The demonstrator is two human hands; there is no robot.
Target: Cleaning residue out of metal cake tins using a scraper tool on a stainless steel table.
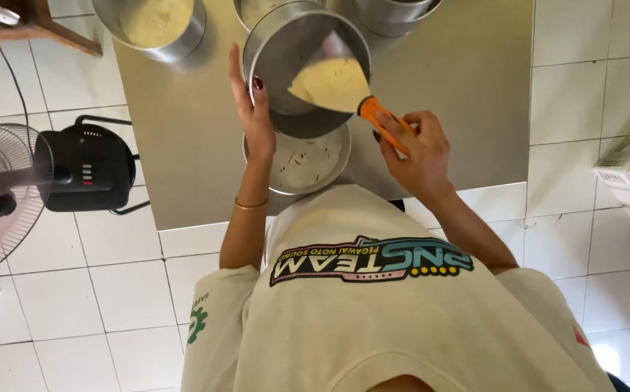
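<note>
Both arms reach forward from the chest, bare below short sleeves. The left forearm runs straight ahead, a thin gold bangle at the wrist. The left hand stands on edge, palm turned inward to the right, fingers together and stretched forward, the thumb with its dark red nail curled across. The right arm comes in at an angle from the right side, elbow bent. The right hand is closed in a fist-like grip, knuckles up, fingers with dark nails wrapped tight, wrist slightly cocked inward.
</note>
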